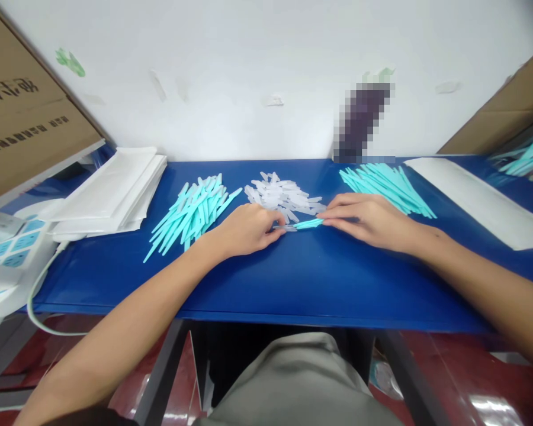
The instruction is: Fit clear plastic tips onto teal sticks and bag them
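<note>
Left of centre, turquoise sticks with pale tips (194,214) are heaped. At frame centre, a translucent piece (289,228) is pinched by the left hand (250,229), below piled pale pieces (278,194); against it, slim turquoise sticks (308,224) are held by the right hand (368,220).

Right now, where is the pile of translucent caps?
In the head view, the cap pile lies centrally, between two turquoise stick piles, just beyond the left hand.
</note>
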Demonstrator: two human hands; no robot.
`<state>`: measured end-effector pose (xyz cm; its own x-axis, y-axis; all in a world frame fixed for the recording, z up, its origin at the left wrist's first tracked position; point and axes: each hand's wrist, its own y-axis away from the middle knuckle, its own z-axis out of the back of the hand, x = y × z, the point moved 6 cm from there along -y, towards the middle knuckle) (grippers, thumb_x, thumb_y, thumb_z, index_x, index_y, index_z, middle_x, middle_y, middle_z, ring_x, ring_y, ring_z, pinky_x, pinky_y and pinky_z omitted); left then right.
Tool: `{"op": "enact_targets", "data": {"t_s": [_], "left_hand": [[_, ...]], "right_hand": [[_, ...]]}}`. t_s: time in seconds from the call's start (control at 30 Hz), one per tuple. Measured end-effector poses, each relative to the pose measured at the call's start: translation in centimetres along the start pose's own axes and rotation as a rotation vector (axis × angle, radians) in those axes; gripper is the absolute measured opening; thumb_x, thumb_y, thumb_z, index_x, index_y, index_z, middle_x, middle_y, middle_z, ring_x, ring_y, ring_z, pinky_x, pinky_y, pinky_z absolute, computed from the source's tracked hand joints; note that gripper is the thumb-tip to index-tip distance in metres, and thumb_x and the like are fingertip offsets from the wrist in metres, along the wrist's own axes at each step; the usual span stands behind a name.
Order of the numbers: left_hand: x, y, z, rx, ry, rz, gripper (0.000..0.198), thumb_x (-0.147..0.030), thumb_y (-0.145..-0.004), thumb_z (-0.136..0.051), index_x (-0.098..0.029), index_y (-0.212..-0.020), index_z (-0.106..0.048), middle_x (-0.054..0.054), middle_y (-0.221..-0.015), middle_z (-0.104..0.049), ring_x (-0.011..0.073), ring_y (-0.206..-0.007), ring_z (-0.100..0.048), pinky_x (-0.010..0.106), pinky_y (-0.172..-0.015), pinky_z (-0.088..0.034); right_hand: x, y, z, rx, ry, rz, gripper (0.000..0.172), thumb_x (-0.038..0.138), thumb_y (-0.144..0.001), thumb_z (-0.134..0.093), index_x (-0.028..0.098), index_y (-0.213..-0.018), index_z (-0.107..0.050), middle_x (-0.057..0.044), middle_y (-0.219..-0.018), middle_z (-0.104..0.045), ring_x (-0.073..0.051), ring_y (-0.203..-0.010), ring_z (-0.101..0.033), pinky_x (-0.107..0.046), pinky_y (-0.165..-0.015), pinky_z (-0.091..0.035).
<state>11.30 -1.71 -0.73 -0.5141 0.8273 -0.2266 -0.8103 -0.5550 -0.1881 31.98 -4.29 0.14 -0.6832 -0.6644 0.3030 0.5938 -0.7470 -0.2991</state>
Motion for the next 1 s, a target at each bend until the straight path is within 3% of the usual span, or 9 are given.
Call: {"op": "enact_targets", "data": {"t_s": [0.63,0.83,1.0], "left_hand": [[0.33,-0.21,-0.05,-0.003,0.137,0.042,0.016,-0.026,-0.097,-0.059,-0.018,-0.094,-0.073,0.001,-0.074,-0.067,0.0155,-0.066,-0.059,0.029,-0.067,-0.042],[0.28,-0.14,0.1,-0.029,0.137,0.022,0.017,-0.027,-0.098,-0.06,-0.018,-0.102,-0.074,0.008,-0.101,-0.071,0.0221,-0.095,-0.065,0.035,-0.086,-0.048],[0.25,-0.25,0.0,-0.024,0.168,0.005,0.014,-0.021,-0.097,-0.061,-0.018,-0.099,-0.074,0.005,-0.098,-0.075,0.0204,-0.091,-0.067,0.034,-0.087,-0.048]], "right_hand": [[0.28,0.3,-0.32,-0.043,0.127,0.088,0.032,0.031,-0.104,-0.052,0.02,-0.113,-0.08,-0.009,-0.109,-0.076,-0.023,-0.094,-0.072,-0.035,-0.08,-0.056],[0.46,0.2,-0.39,-0.024,0.118,0.09,0.032,0.031,-0.104,-0.051,0.019,-0.114,-0.08,-0.01,-0.109,-0.076,-0.023,-0.094,-0.072,-0.035,-0.081,-0.057],[0.54,0.24,-0.46,-0.009,0.122,0.088,0.033,0.029,-0.105,-0.05,0.019,-0.114,-0.079,-0.009,-0.108,-0.076,-0.023,-0.093,-0.072,-0.035,-0.081,-0.057]]}}
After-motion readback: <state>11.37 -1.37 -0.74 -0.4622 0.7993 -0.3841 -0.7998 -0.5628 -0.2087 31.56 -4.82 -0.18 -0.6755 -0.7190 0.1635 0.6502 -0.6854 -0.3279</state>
